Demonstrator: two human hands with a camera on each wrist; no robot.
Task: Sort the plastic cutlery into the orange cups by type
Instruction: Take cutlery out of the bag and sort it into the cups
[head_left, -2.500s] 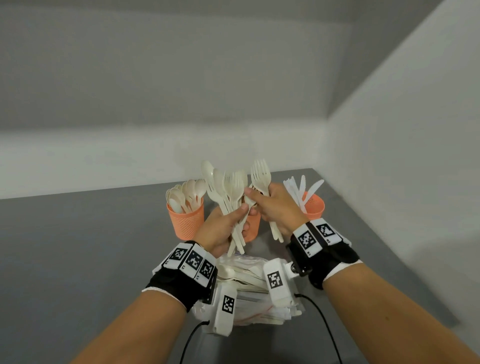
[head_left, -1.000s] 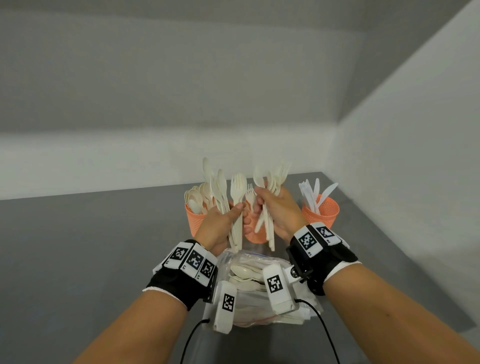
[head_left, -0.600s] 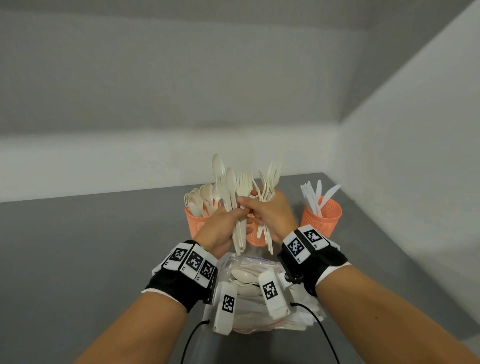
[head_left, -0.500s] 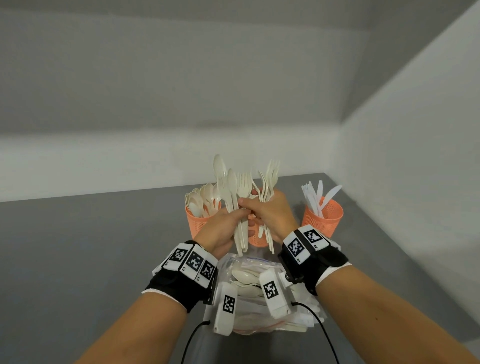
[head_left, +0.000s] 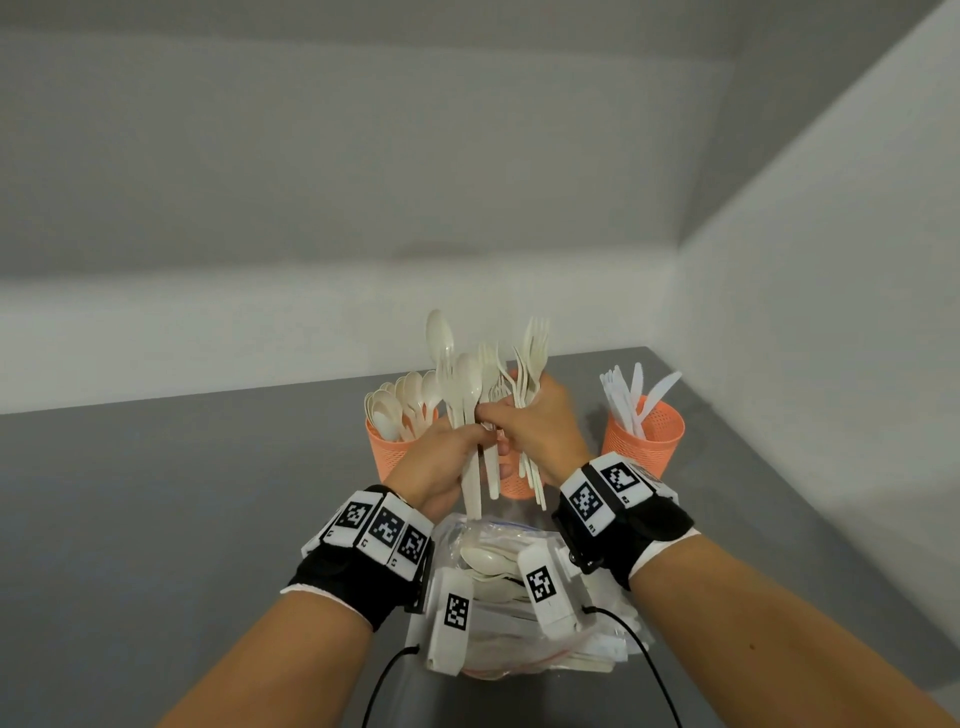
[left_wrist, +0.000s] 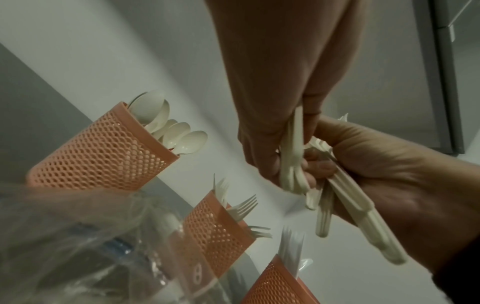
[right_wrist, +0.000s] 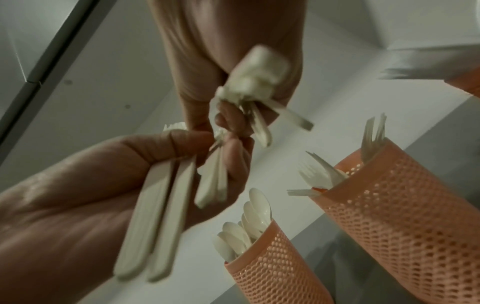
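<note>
Both hands are raised together over the middle orange cup (head_left: 511, 486), which holds forks (left_wrist: 240, 207). My left hand (head_left: 467, 436) grips a mixed bunch of cream spoons and forks (head_left: 460, 379) upright. Beside it, my right hand (head_left: 519, 428) grips a bunch of forks (head_left: 532, 358), and its fingertips touch the left bunch. The left orange cup (head_left: 387, 452) is full of spoons (head_left: 400, 400). White knives (head_left: 631, 395) stand in the right orange cup (head_left: 647, 441). In the wrist views the handles (left_wrist: 293, 164) (right_wrist: 158, 216) hang below the fists.
A clear plastic bag (head_left: 498, 566) with more cutlery lies on the grey table (head_left: 156, 519) just under my wrists, in front of the cups. Pale walls (head_left: 805, 364) close the table at the back and right, close to the knife cup.
Over the last second both hands rose a little and closed together. The right hand's fork bunch swung upright, and its fingers now meet the left bunch.
</note>
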